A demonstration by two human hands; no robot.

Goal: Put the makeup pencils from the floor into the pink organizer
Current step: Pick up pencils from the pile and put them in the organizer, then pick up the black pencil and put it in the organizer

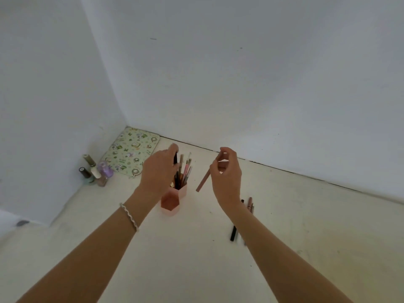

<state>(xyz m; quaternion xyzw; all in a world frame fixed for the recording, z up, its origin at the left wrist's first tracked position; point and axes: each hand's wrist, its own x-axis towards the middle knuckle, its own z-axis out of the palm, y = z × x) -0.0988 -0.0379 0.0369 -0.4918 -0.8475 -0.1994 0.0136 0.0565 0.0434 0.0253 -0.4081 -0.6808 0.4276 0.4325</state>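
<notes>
The pink organizer (pixel 171 201) stands on the floor with several pencils upright in it. My left hand (pixel 159 169) is over its top, fingers closed on a black pencil (pixel 175 159) that points down into the organizer. Just to the right, my right hand (pixel 226 171) pinches a pink pencil (pixel 203 181) that hangs slanting in the air, apart from the organizer. A few pencils (pixel 249 204), black and pink, lie on the floor under my right forearm, partly hidden by it.
Nail polish bottles (pixel 96 171) stand in the corner at the left. A green patterned mat (pixel 131 152) lies against the wall behind the organizer. White walls close in on the left and the back.
</notes>
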